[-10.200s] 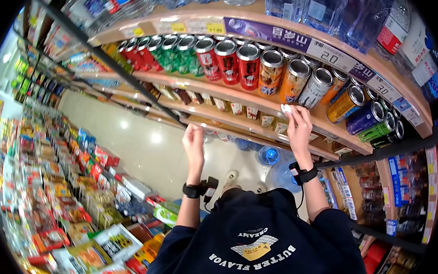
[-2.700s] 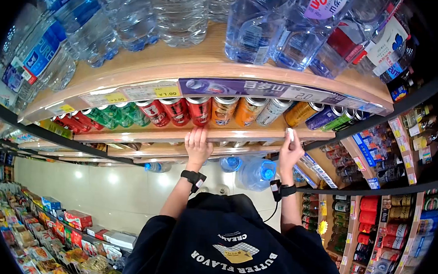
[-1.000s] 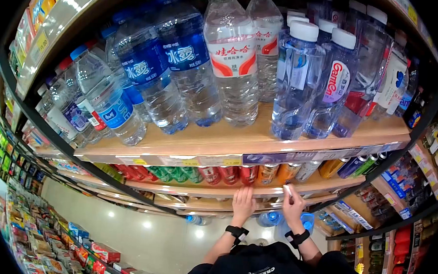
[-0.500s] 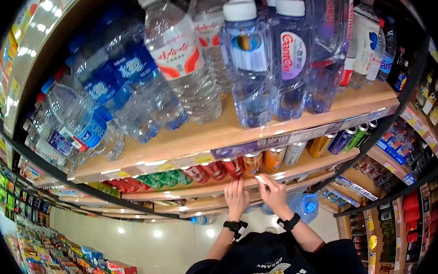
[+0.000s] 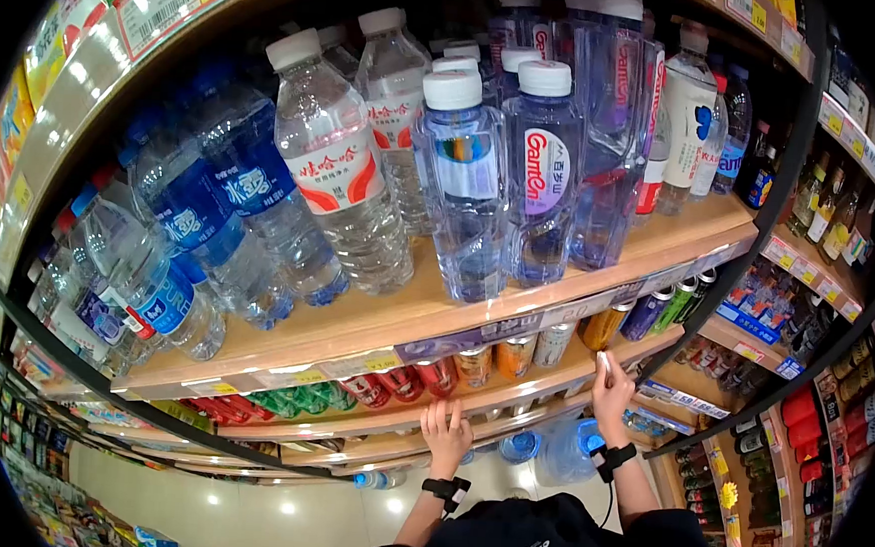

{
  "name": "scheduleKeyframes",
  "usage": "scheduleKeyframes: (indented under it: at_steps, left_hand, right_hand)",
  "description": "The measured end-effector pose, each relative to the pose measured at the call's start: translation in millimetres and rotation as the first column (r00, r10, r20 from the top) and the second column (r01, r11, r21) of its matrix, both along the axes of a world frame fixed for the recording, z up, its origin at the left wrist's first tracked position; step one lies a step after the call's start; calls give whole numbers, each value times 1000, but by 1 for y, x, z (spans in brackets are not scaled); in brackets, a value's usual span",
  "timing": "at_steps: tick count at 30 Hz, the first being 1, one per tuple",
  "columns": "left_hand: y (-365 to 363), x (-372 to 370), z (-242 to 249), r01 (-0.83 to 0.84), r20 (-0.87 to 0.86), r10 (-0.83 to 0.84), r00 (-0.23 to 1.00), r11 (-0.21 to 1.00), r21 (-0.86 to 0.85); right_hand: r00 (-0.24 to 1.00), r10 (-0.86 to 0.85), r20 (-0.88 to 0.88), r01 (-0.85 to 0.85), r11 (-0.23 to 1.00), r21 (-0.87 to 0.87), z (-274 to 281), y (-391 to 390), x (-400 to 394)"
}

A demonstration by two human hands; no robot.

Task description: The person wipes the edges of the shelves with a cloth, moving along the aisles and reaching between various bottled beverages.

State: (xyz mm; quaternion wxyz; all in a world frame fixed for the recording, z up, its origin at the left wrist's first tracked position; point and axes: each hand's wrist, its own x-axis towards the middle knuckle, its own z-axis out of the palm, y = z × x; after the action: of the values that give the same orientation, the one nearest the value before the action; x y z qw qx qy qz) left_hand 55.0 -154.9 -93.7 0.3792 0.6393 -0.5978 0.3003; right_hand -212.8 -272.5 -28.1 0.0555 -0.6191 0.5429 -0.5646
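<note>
My left hand [image 5: 445, 436] rests with spread fingers on the front edge of the wooden can shelf [image 5: 510, 390], below red cans [image 5: 438, 375]. My right hand [image 5: 612, 386] is raised to the same shelf edge farther right. It pinches a small white object [image 5: 602, 362] just under a yellow can [image 5: 603, 327]. Both wrists wear black bands. My dark sweatshirt [image 5: 541, 546] fills the bottom of the view.
Above the cans, a wooden shelf [image 5: 354, 321] carries several water bottles, among them a clear one with a purple label [image 5: 543, 180]. Large blue-capped water jugs [image 5: 569, 450] stand on the floor. More drink shelves [image 5: 817, 287] run along the right.
The view has tilted further up to the water bottles. My right hand moved right along the can shelf edge with the white object. My left hand stayed on the edge.
</note>
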Motion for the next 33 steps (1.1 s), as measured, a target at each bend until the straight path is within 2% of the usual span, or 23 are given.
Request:
scheduleKeyframes:
  at_steps: [3,4,7,9,11,13,15,17,18,19,21,24,27,30,32,33]
  left_hand:
    - [0,-2,2,-17,14,17,1000,1000,1]
    - [1,-3,3,-1,-1,1,1000,1000,24]
    - [7,-5,8,3,-24,-1,1000,996,92]
    - [9,-1,11,12,-26,-9,1000,991,132]
    - [12,-2,15,25,-55,-17,998,987,158]
    - [13,-6,15,16,-78,-4,997,988,151]
    - [13,-7,18,18,-81,-5,997,986,163]
    - [15,-4,8,105,-164,-79,983,982,157]
    - [18,-4,9,111,-172,-85,981,983,148]
    - [17,-2,11,119,-169,-97,981,985,125]
    - [19,0,15,121,-165,-98,981,984,132]
    - [15,-4,19,118,-185,-93,978,984,131]
    - [10,-4,14,32,-104,-22,994,996,87]
    - [8,-2,9,17,-40,-15,999,999,43]
    - [6,0,10,-9,-22,10,1000,999,32]
    - [5,0,8,-15,-24,16,1000,999,33]
  right_hand:
    - [996,43,74,-46,998,41,-2,13,21]
    - [998,52,34,-55,993,106,1,22,28]
    - [978,207,-22,-200,966,161,3,41,56]
    - [947,316,65,-322,931,174,-7,50,80]
    - [907,421,11,-421,905,63,0,58,104]
    - [856,508,98,-517,842,153,7,72,127]
    - [831,554,47,-556,831,19,2,77,149]
    - [802,598,-2,-596,800,-63,6,83,165]
    - [780,624,40,-625,775,95,7,89,167]
    - [771,634,67,-637,770,44,12,89,173]
    - [786,618,-13,-618,786,-4,10,86,173]
    - [792,609,-34,-609,793,14,15,83,163]
    - [812,583,-41,-584,812,-19,8,73,145]
    - [858,513,11,-513,858,-5,11,63,117]
    - [893,447,-53,-450,890,-72,-4,48,96]
    - [900,432,-51,-435,899,-45,2,43,83]
